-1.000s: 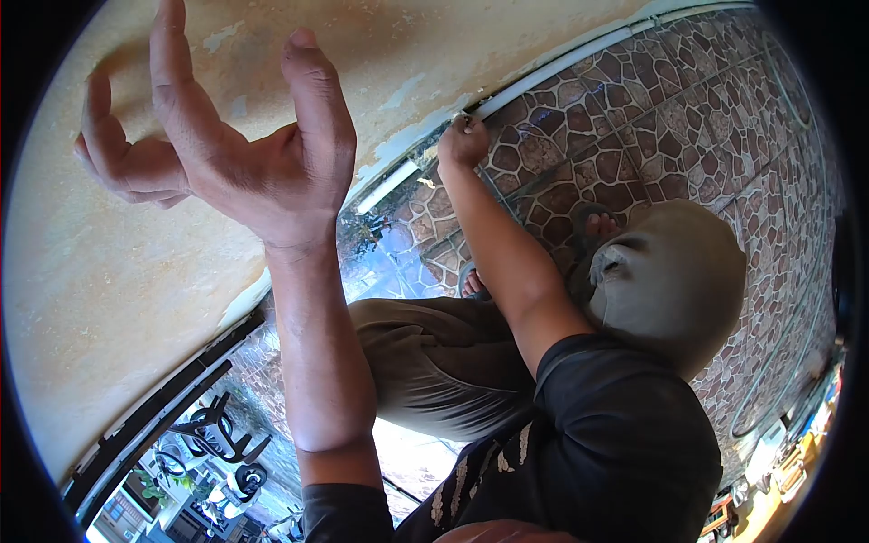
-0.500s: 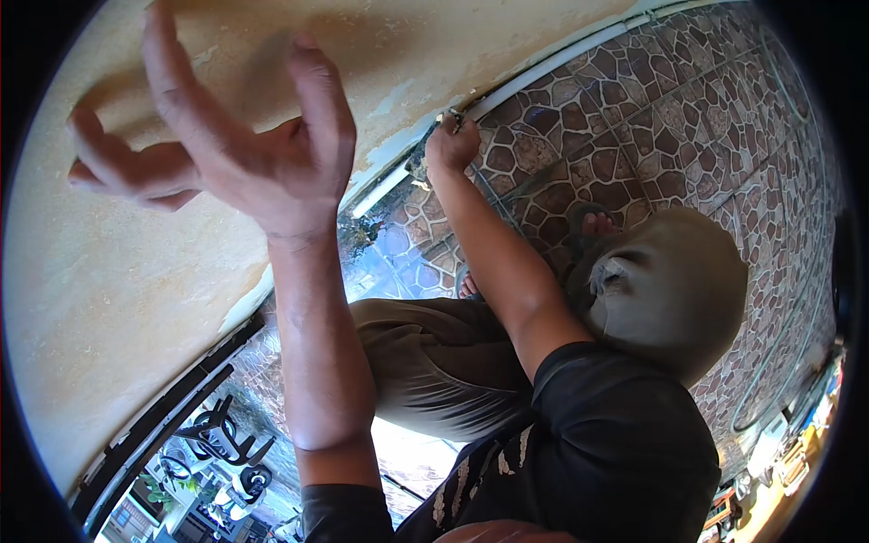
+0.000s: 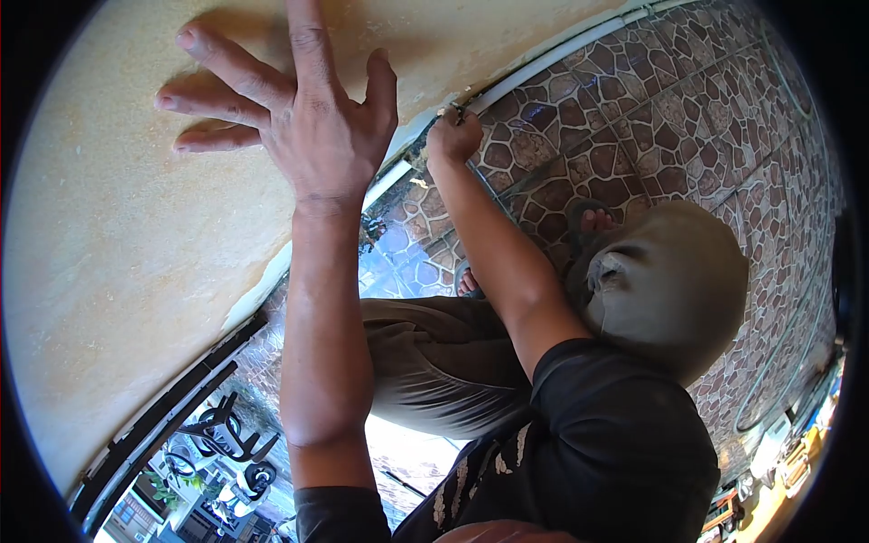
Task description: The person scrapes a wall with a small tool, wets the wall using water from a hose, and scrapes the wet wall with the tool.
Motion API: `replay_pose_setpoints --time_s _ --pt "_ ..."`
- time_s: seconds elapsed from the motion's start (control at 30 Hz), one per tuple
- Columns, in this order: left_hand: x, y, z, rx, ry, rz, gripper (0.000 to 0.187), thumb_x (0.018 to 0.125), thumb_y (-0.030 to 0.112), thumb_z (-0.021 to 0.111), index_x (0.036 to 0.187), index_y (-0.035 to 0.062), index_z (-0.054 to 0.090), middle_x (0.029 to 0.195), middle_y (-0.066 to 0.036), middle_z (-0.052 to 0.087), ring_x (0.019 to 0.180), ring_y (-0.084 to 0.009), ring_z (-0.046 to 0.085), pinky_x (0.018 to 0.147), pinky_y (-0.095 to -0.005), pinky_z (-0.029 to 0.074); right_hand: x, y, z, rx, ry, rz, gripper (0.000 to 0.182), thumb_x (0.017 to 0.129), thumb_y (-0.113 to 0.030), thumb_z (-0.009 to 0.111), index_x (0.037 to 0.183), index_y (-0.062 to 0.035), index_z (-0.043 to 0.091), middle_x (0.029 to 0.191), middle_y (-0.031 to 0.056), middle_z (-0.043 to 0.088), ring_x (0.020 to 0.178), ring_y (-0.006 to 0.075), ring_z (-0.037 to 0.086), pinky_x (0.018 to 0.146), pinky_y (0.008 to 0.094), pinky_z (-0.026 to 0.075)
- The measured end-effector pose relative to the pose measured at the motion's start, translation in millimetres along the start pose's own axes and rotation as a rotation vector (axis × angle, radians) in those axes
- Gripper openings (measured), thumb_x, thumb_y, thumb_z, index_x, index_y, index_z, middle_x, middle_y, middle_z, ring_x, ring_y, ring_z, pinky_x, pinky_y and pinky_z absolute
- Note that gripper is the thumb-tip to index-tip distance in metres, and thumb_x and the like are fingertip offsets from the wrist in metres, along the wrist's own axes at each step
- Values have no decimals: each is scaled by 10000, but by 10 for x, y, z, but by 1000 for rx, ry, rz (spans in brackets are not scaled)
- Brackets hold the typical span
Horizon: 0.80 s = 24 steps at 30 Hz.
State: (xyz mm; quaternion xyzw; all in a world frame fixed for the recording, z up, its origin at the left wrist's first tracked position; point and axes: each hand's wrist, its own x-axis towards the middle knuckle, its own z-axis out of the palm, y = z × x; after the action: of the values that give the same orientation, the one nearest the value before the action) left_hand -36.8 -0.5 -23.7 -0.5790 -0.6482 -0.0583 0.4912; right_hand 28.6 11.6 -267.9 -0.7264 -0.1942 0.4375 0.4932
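My left hand (image 3: pixel 326 140) is against the yellowish painted wall (image 3: pixel 136 244), its fingers spread apart and nothing in them. Lower down and farther off, my right hand (image 3: pixel 453 138) is closed at the foot of the wall, beside a dark, rough gap in the white pipe-like strip (image 3: pixel 543 65) there. A small dark and pale bit shows above its knuckles; I cannot tell what the fingers hold. Pale crumbs (image 3: pixel 418 183) lie just beside that hand. Along the wall's lower edge the paint is peeling.
Brown stone-patterned tiles (image 3: pixel 670 118) cover the floor, with a bluish wet-looking sheen (image 3: pixel 398 262) near the wall. My bent knee (image 3: pixel 674 281) is close to the right arm. A thin hose (image 3: pixel 756 385) curves along the right. A dark chair (image 3: pixel 226 430) stands at lower left.
My left hand has shifted right along the wall, turned, and its curled fingers have straightened and spread. My right hand stays at the foot of the wall, barely moved.
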Motion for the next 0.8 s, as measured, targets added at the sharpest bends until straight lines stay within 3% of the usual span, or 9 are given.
replay_pose_setpoints --time_s 0.13,0.2,0.33,0.37,0.47,0.6,0.8 --pt "25 21 -60 -43 0 -27 864 818 403 661 1561 284 238 1600 -265 -104 1424 -512 -227 1055 -711 -182 -9 -130 -51 68 42 40 173 929 -97 584 947 72 615 877 239 659 803 363 653 747 420 499" --pt "48 11 -64 -22 -3 -14 863 819 413 661 1561 278 242 1598 -269 -104 1423 -515 -229 1051 -715 -181 -65 -162 -79 149 22 -208 190 932 -117 582 936 72 608 871 237 657 797 348 654 738 416 500" --pt "83 56 -2 -8 50 -26 849 829 429 654 1559 261 255 1595 -279 -103 1415 -522 -241 1039 -719 -190 69 -3 -26 10 62 -174 237 925 -168 596 955 65 618 919 255 668 862 397 663 765 439 509" --pt "88 56 8 -14 69 -30 846 831 432 653 1559 257 258 1595 -281 -103 1414 -523 -244 1036 -719 -193 134 39 -42 -126 6 15 242 922 -176 606 966 61 626 951 260 672 915 419 657 793 446 512" --pt "97 73 18 -62 79 -12 831 840 442 645 1556 246 271 1591 -287 -109 1405 -527 -261 1026 -722 -203 135 89 -96 -138 -14 -57 253 923 -191 612 973 56 631 959 256 674 934 415 656 808 444 511" --pt "113 74 -7 -53 66 -21 832 840 442 646 1556 245 271 1585 -294 -126 1396 -532 -275 1020 -725 -208 -49 62 -95 -34 -88 -55 261 919 -187 618 980 67 631 964 258 673 937 416 656 807 440 510" --pt "95 83 7 -62 59 -36 857 832 415 652 1564 244 241 1581 -292 -152 1393 -531 -281 1002 -740 -211 -113 28 -68 -125 -50 -2 264 924 -185 603 977 73 626 952 263 671 926 414 656 806 439 507"
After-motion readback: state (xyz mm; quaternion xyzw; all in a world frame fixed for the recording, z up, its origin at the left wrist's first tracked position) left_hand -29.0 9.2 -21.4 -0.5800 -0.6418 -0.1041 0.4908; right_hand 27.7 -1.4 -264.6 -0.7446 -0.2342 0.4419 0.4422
